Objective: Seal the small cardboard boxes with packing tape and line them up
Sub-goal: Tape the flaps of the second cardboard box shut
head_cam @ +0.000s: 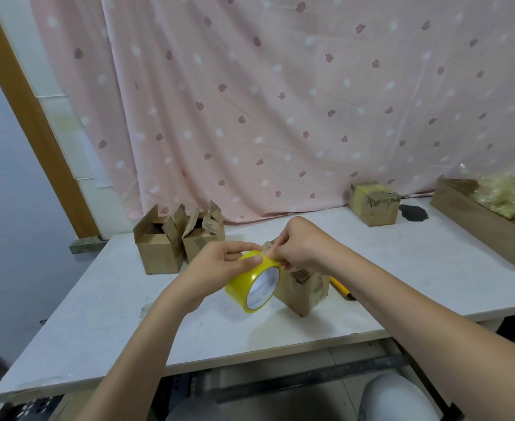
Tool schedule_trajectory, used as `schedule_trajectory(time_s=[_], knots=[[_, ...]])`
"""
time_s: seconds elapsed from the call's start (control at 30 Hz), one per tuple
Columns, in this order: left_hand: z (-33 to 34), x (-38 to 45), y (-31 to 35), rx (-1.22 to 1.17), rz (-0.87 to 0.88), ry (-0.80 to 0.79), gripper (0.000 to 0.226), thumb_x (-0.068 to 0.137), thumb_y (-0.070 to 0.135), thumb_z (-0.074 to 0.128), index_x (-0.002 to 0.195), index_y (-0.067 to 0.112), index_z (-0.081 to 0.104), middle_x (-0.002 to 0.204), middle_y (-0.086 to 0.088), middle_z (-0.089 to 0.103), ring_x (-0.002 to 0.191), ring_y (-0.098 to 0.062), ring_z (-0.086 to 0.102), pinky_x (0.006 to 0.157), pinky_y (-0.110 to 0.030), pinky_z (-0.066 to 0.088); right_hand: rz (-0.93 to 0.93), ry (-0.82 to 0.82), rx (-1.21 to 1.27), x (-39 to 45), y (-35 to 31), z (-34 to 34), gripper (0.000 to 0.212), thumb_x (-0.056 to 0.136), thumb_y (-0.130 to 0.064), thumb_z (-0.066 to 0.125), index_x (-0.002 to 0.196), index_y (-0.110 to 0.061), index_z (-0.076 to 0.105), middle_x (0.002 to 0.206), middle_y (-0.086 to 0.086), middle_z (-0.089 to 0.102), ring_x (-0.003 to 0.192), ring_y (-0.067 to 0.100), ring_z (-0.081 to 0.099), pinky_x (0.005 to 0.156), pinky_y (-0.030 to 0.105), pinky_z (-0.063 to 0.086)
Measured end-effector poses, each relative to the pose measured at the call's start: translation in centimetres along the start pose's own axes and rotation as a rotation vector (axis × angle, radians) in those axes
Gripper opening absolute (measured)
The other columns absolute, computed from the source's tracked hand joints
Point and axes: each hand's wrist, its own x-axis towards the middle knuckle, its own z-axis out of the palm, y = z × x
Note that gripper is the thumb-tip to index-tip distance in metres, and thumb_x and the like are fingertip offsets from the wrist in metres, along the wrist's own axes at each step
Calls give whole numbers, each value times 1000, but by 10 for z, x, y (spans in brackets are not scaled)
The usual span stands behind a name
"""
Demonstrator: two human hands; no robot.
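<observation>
While the left hand (pixel 219 262) grips the yellow packing tape roll (pixel 254 284) from its left side, fingers curled over the top of the roll and thumb along its near face, the right hand (pixel 298 247) reaches to the roll's top edge with thumb and forefinger pressed together, pinching at the tape end there; whether any tape is lifted free cannot be told. Held just above the white table (pixel 98 314), the roll has its white core facing the camera. Directly behind and to the right of the roll stands a small cardboard box (pixel 305 290), touching or nearly touching it, partly hidden by the right hand. Right of that box, a yellow-handled tool (pixel 343 288) lies on the table, mostly hidden. Far left of the roll, at the table's back, two open cardboard boxes (pixel 177 241) stand side by side with flaps raised. Far right of the roll, near the pink patterned curtain (pixel 280 101), sits a taped box (pixel 375 203) with yellowish tape on top, and beyond it a large carton (pixel 475 217) holding crumpled yellowish wrap.
</observation>
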Motion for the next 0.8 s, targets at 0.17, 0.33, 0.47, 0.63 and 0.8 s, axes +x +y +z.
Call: schedule_trajectory(time_s=[0.17, 0.33, 0.47, 0.63, 0.8], knots=[[-5, 9, 2, 60, 37, 130, 41, 80, 42, 80, 115, 23, 71, 61, 5, 52, 69, -7, 55, 77, -28, 44, 8, 58, -8, 3, -1, 0, 16, 82, -9, 62, 75, 3, 70, 64, 10, 61, 60, 19, 59, 62, 31, 52], [1, 11, 5, 76, 49, 197, 27, 73, 46, 85, 83, 22, 76, 62, -9, 56, 64, -10, 52, 67, -30, 38, 34, 45, 4, 5, 4, 2, 18, 83, -10, 59, 75, 3, 68, 71, 15, 68, 62, 20, 61, 64, 30, 50], [9, 14, 5, 260, 41, 338, 26, 78, 41, 82, 80, 17, 73, 56, 4, 43, 54, -9, 41, 53, -25, 29, 28, 69, 7, 4, 0, -8, 21, 89, -16, 64, 79, 1, 72, 69, 12, 67, 61, 20, 63, 64, 29, 50], [10, 12, -4, 224, 137, 322, 17, 84, 47, 74, 90, 31, 74, 55, 13, 44, 54, -6, 42, 57, -22, 35, 29, 84, -23, 8, 0, -13, 28, 87, -15, 58, 90, 12, 66, 69, 5, 45, 64, 19, 38, 57, 25, 34], [10, -1, -14, 382, 265, 322, 49, 70, 49, 86, 114, 40, 68, 86, 8, 58, 79, 2, 53, 71, -10, 39, 55, -56, 343, 7, 5, -20, 17, 94, -1, 57, 91, 14, 65, 83, 26, 69, 73, 34, 66, 69, 35, 62]])
